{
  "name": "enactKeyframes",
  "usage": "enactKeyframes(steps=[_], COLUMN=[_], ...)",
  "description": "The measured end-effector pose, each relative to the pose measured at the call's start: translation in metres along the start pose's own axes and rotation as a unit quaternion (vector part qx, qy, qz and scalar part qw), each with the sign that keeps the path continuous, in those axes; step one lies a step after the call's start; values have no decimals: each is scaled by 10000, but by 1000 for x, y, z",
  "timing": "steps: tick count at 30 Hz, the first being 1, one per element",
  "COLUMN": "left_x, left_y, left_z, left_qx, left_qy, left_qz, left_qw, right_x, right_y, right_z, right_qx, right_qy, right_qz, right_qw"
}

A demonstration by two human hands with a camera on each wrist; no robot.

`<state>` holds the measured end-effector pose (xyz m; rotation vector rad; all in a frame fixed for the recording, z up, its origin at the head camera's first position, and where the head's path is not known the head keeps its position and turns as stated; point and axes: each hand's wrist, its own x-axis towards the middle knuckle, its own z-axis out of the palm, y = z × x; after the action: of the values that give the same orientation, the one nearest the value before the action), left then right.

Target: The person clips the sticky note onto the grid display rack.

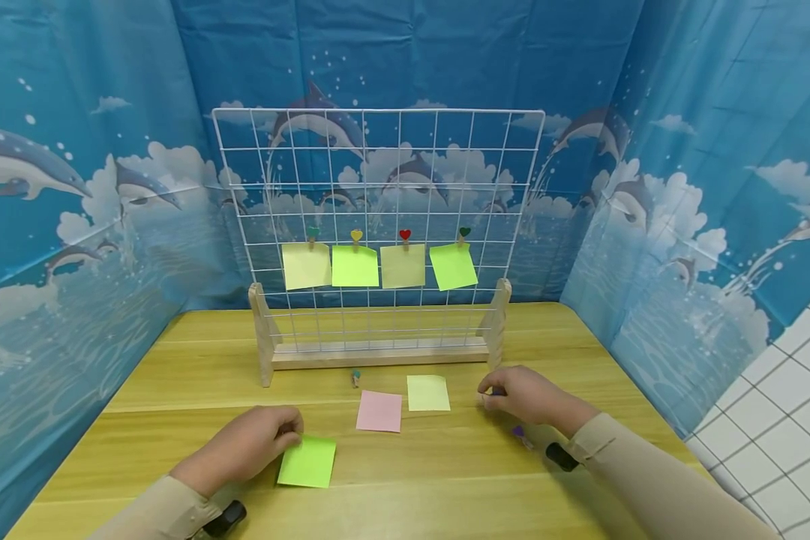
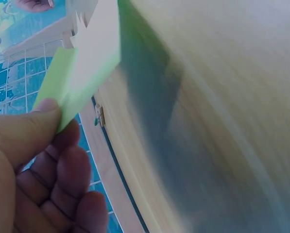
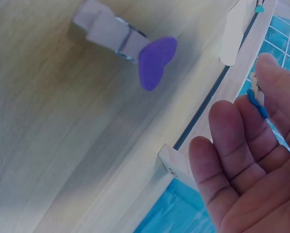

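At the front left, my left hand (image 1: 248, 444) pinches the corner of a bright green sticky note (image 1: 308, 463) between thumb and fingers. The left wrist view shows the note (image 2: 89, 73) lifted and bent, casting a shadow on the table. Over on the right, my right hand (image 1: 525, 394) holds a small wooden clothespin (image 3: 258, 99) with a blue decoration, between thumb and index finger. Below that hand lies a second clothespin (image 1: 522, 436) with a purple heart. A pink note (image 1: 379, 412) and a pale yellow note (image 1: 428, 393) lie flat between the hands.
A white wire grid (image 1: 378, 110) stands in a wooden base (image 1: 378, 356) at the back. Several notes, including a bright green one (image 1: 355, 268), hang from it by heart clothespins. A teal-topped clothespin (image 1: 356, 379) lies before the base. A dolphin-print curtain (image 1: 405, 45) surrounds the table.
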<state>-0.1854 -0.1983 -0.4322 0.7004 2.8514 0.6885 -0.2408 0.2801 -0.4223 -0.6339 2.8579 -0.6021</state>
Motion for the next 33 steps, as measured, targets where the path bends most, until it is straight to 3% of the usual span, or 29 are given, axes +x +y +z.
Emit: enactKeyframes(steps=[6,13,25,33], left_x=[2,6,23,35], left_y=[3,10,25,37], left_z=[-1,-1,5,5], left_qx=[-220,-574,-547,-769], left_qy=[276,581,1041,1168], left_qz=[67,80,109,60], left_qw=[9994,9966,9930,9902], right_x=[0,-1,-4,-3], right_y=[0,1,-7,-4], right_z=[0,-1,-4,-5], right_qx=[109,156,397,669], right_qy=[185,350,528,714], right_qz=[133,-145,-1,7], right_qw=[9997,9992,9978,9952])
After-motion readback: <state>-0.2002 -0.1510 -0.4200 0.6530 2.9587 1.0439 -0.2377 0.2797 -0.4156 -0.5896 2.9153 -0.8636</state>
